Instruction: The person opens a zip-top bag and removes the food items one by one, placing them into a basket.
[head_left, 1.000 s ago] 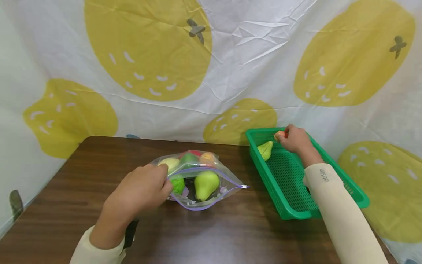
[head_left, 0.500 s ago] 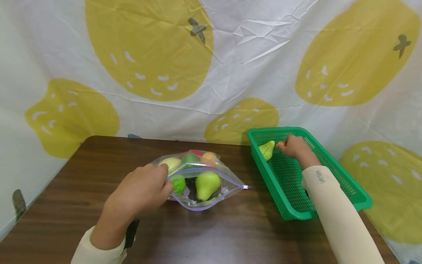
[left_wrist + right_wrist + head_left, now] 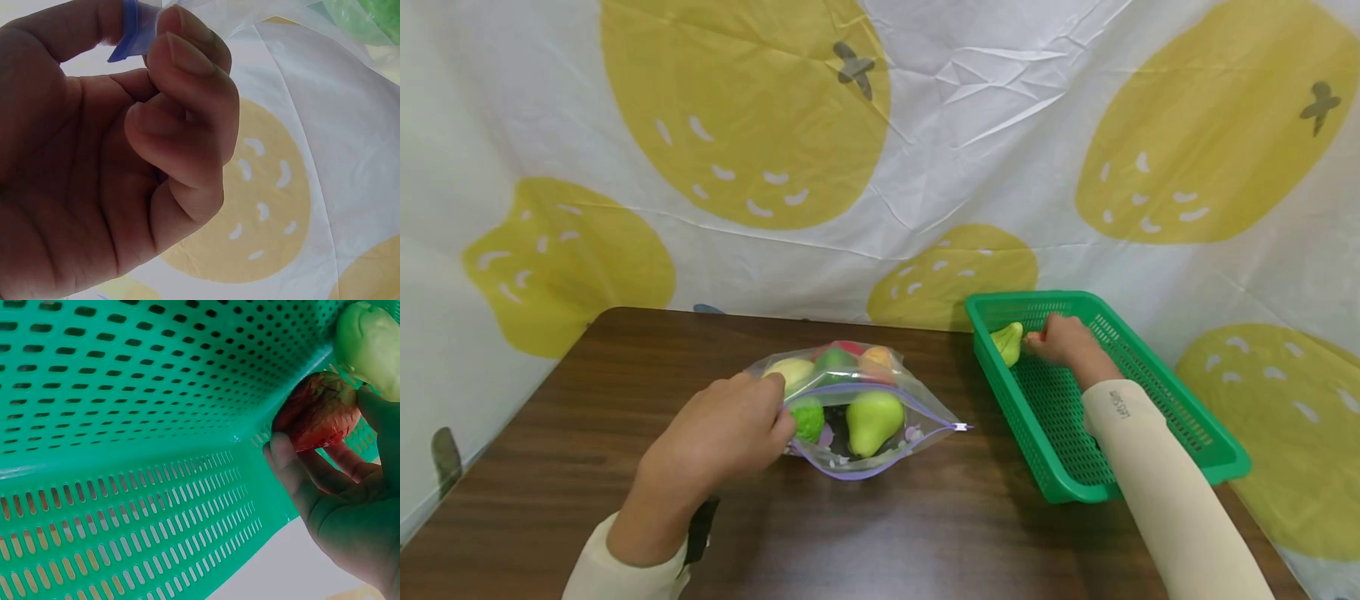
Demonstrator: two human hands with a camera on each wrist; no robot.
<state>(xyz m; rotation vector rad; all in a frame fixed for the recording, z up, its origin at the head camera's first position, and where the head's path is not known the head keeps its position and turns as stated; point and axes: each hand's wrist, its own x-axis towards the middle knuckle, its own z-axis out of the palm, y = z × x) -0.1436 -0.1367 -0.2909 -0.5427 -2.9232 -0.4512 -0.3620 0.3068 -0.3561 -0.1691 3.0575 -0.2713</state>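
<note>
- A white cloth printed with lemons [image 3: 970, 167] is hanging behind everything.
- A brown table [image 3: 587, 433] is standing in front of it.
- A green basket [image 3: 1011, 417] is sitting on the right side of the table.
- A clear bag [image 3: 850, 477] is lying near the table's middle, its purple-edged mouth gaping.
- The left hand [image 3: 722, 425] is pinching the bag's edge, thumb and curled fingers clamped on it.
- The right hand [image 3: 1071, 342] is gripping a red fruit inside the basket, thumb and fingers clamped round it.
- A green pear [image 3: 874, 423] is showing through the bag's mouth.
- A yellow-green fruit [image 3: 1007, 342] is resting at the basket's far left, just beside the right hand.
- The red fruit [image 3: 322, 412] (mostly hidden in the head view) is filling the right hand's grip.
- A bumpy green ball [image 3: 807, 421] is lying in the bag, left of the pear.
</note>
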